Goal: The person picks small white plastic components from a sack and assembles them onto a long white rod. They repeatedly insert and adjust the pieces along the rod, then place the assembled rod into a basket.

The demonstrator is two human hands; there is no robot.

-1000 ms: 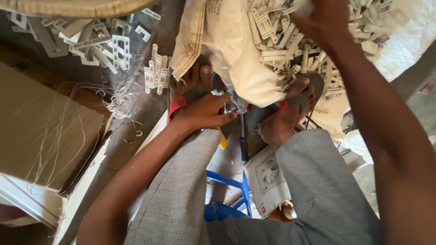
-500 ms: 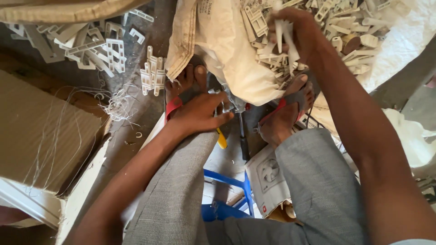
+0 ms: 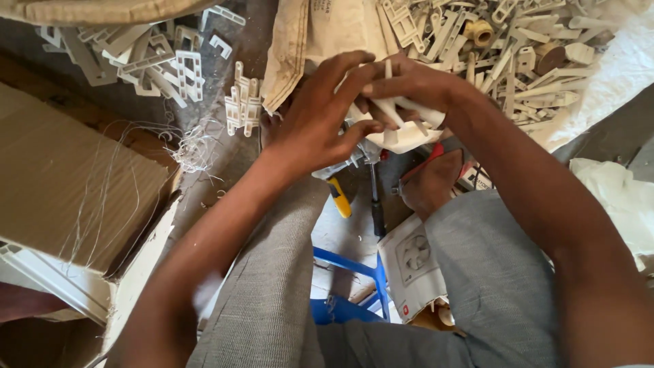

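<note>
White plastic pieces [image 3: 398, 119] sit clasped between left hand [image 3: 320, 123] and right hand [image 3: 415, 85], both grips closed on them; best kept bunched firmly above the sack [image 3: 320, 34]

a single head-worn view looks steeply down from close above, facing forward over the grey-trousered knees [image 3: 272, 286]; left hand [image 3: 320, 116] and right hand [image 3: 409, 88] meet near twelve o'clock.
</note>
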